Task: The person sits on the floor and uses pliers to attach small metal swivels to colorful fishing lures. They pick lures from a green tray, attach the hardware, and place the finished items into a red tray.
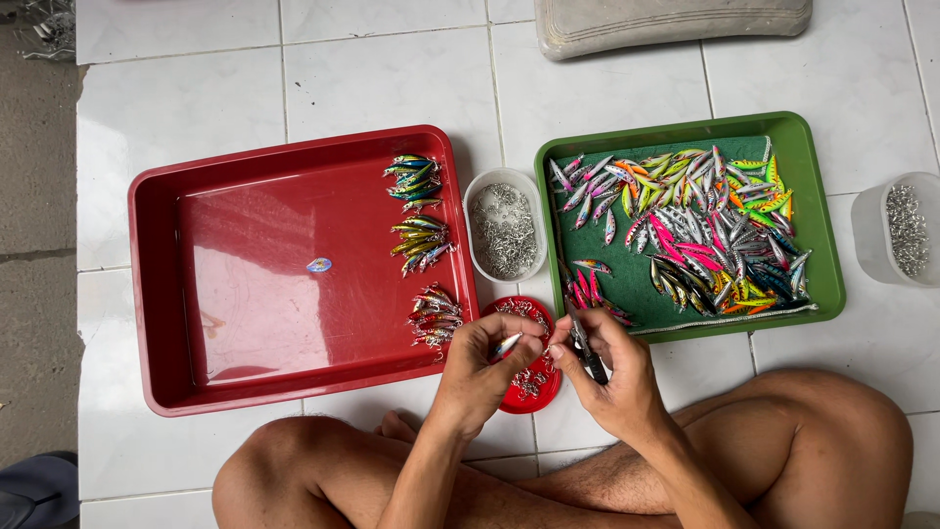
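Left hand (487,355) pinched shut on a small silver lure (506,345); right hand (607,367) closed round dark pliers (586,351), fingertips meeting the lure — both held over a round red lid (529,387) of hooks. Red tray (166,294) on the left holds three lure bundles; green tray (813,196) on the right is heaped with bright lures. White tub (505,231) of metal rings sits between the trays.

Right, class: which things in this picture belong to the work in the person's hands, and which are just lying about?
In use:
- left hand pinching a small lure
- right hand gripping dark pliers
- red lid of metal hooks
- green tray of loose lures
- red tray with sorted lure bunches
- clear tub of rings

Lying about:
- grey cushion
- second clear tub, at the right edge
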